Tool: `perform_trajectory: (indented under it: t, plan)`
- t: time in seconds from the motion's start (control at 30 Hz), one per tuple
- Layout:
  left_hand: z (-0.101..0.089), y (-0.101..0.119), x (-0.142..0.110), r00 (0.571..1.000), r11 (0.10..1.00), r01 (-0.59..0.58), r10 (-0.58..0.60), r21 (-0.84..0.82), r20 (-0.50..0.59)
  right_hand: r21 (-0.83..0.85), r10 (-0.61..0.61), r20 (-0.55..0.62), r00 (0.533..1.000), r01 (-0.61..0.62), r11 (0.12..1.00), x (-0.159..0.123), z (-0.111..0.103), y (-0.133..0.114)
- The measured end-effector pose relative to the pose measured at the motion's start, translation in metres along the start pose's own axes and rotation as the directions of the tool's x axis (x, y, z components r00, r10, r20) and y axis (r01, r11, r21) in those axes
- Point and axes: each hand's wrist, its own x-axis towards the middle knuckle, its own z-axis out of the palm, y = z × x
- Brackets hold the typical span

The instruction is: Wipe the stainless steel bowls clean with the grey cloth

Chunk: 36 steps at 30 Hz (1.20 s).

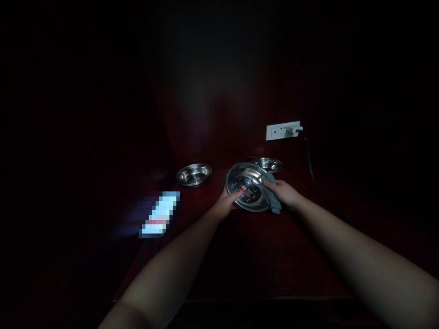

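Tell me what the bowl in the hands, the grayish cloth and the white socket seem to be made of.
Bowl: probably polished stainless steel, given its silvery, mirror-like glints.
Cloth: likely a soft, matte textile, since it hangs limply and shows no shine; the exact fiber is unclear.
Socket: probably smooth plastic, judging by its even white face, though the light is dim.

Glossy metal bowl, rough matt cloth; shiny metal dish, smooth plastic socket
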Motion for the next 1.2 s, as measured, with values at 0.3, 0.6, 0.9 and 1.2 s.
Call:
perform_trajectory:
  t: [0.3, 0.6, 0.9, 1.2]
  plan:
    - [-0.006, 0.004, 0.002, 0.998, 0.998, 0.055, -0.055, -0.012, -0.007, 0.035, 0.08, 0.063, 0.995, -0.082, 0.996, -0.011, 0.0, -0.012]
    - [-0.008, 0.005, 0.0, 0.997, 0.998, 0.06, -0.06, -0.015, 0.04, 0.069, 0.105, 0.094, 0.99, -0.112, 0.991, -0.015, 0.0, -0.014]
    - [-0.005, 0.002, 0.001, 0.997, 0.997, 0.071, -0.071, -0.04, 0.013, 0.029, 0.077, 0.097, 0.992, -0.08, 0.996, -0.011, 0.0, -0.011]
    - [-0.004, 0.0, 0.004, 0.999, 0.994, 0.042, -0.042, -0.098, 0.007, -0.077, 0.023, 0.113, 0.993, -0.015, 0.997, -0.008, -0.002, -0.007]
